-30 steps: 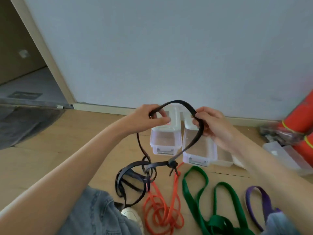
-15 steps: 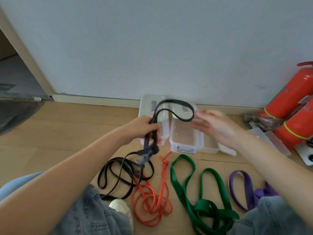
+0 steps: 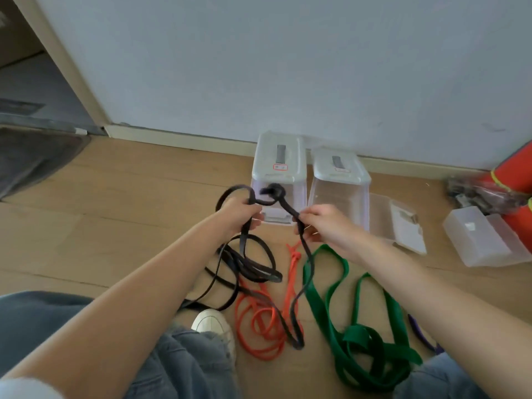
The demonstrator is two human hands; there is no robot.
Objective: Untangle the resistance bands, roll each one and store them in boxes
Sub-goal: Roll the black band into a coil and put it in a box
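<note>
left fingers (image 3: 253,218): curled round black band (image 3: 260,267), gripped beside knot (image 3: 273,191)
right fingers (image 3: 305,226): pinched same band below knot
black band: held above floor, rest trailed over orange band (image 3: 260,326)
boxes (image 3: 338,194): stood open, by wall
step advice: probably slacken knot first, then feed loop through; no hard pulling

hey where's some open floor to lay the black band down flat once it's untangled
Bare floor lies left of the left hand, between mat and boxes. Crowded: orange band and green band below the right hand, lids rightward.
</note>
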